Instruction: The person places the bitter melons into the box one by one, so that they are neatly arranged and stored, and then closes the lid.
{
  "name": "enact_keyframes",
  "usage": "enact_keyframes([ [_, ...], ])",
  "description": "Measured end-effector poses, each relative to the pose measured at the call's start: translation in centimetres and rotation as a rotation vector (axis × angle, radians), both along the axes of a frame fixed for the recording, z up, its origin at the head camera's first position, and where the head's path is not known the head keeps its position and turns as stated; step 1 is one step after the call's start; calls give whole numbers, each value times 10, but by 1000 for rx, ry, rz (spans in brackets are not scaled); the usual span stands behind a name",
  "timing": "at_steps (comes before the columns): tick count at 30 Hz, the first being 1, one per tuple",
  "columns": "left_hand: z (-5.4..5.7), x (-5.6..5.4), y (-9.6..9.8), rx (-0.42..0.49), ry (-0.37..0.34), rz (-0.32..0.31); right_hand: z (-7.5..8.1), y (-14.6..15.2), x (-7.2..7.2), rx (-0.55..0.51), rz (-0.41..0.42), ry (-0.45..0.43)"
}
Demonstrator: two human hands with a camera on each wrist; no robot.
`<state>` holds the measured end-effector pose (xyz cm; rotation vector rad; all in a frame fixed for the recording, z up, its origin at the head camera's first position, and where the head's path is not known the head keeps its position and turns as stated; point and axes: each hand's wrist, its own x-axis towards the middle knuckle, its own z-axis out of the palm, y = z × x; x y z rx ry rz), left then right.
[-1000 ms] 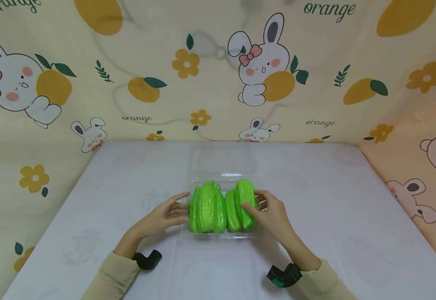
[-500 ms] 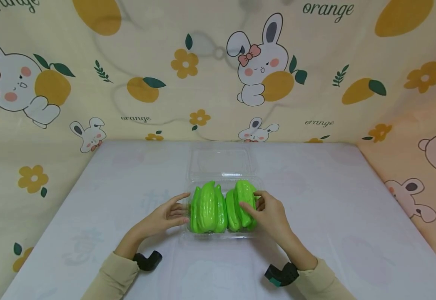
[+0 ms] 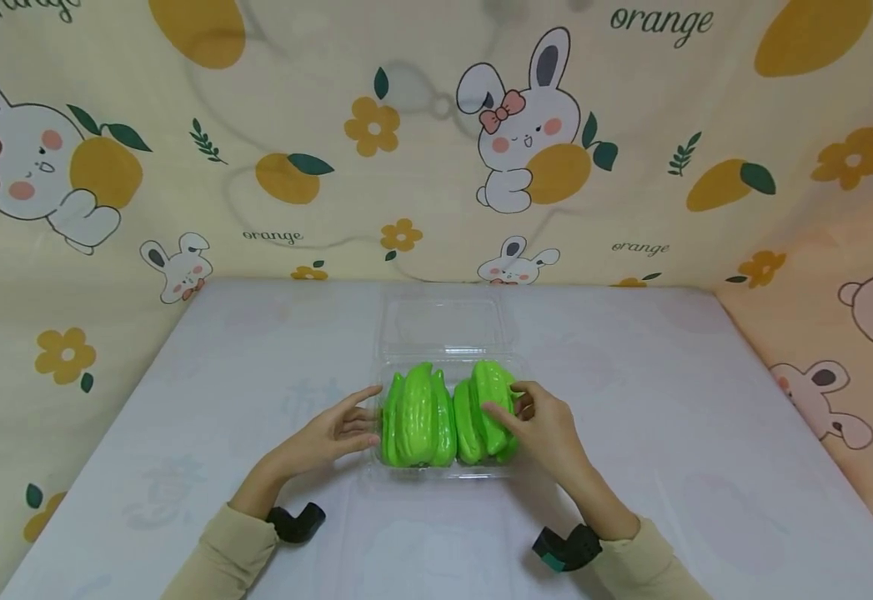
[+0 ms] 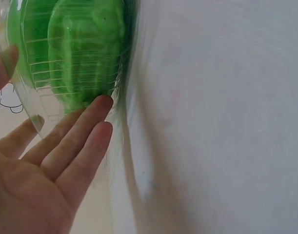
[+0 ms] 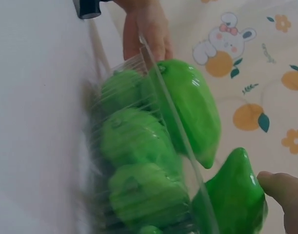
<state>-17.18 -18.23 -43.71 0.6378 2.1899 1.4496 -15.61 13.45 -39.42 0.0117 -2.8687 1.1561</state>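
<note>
Several glossy, ridged green peppers (image 3: 417, 417) lie in a clear plastic clamshell box (image 3: 436, 473) on the table, in a left and a right group. My left hand (image 3: 331, 429) is at the box's left side, fingers loosely extended; in the left wrist view the fingertips (image 4: 104, 101) rest along the clear wall. My right hand (image 3: 552, 429) grips the upper pepper of the right group (image 3: 491, 387), thumb on top and fingers at its right side. In the right wrist view the thumb (image 5: 280, 187) meets that pepper (image 5: 231, 200) above the box rim.
The box's clear lid (image 3: 444, 323) lies folded back behind it. White cloth covers the table (image 3: 654, 400). A printed rabbit-and-orange backdrop (image 3: 421, 183) stands behind and along both sides. Both wrists wear black camera mounts (image 3: 297, 523).
Over the last second the right group's upper pepper has shifted slightly under my right hand. My left hand stays in place at the box's side.
</note>
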Motion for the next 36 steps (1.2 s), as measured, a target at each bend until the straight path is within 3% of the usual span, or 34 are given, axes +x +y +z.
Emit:
enact_keyframes([
  [6, 0, 0, 4, 12, 0, -13, 3, 13, -2, -86, -4, -52],
  [13, 1, -3, 5, 3, 5, -21, 0, 34, -13, -252, 96, -121],
  [21, 4, -8, 0, -26, 19, -24, 1, 50, -29, -359, 87, -205],
  [31, 13, -28, -7, -59, 86, 92, -4, 64, -53, -318, 74, -243],
  [36, 10, -44, -10, -56, 108, 160, -11, 70, -67, -325, 42, -248],
])
